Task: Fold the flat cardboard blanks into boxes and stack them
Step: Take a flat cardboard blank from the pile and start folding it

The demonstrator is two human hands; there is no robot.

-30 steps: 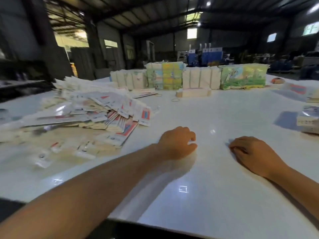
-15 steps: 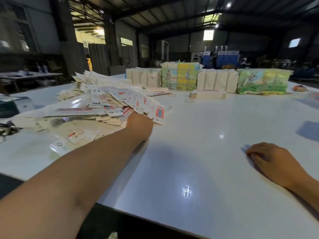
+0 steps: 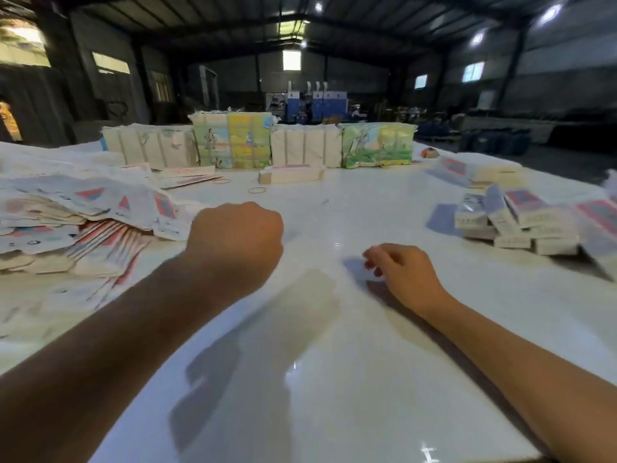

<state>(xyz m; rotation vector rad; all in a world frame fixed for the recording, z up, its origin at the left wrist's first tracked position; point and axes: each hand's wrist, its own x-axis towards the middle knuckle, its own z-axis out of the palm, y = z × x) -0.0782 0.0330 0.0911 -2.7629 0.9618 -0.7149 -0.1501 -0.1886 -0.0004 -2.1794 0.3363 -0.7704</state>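
Both hands empty: left hand (image 3: 238,240) curled in fist above desk (image 3: 334,379), right hand (image 3: 402,270) loosely curled, resting on desk. No blank in hand; fold not yet begun. Heap of flat blanks (image 3: 83,225) just left of left hand. Folded boxes (image 3: 514,222) stacked right of right hand, well apart. Many blanks left.

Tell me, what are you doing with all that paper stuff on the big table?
A person is at a white table making boxes from flat cardboard. Right now neither hand holds anything. The left hand is curled into a fist beside the big pile of flat blanks. The right hand rests on bare table, fingers loosely curled. Some folded boxes already lie heaped to the right, and bundled packs stand along the far edge.
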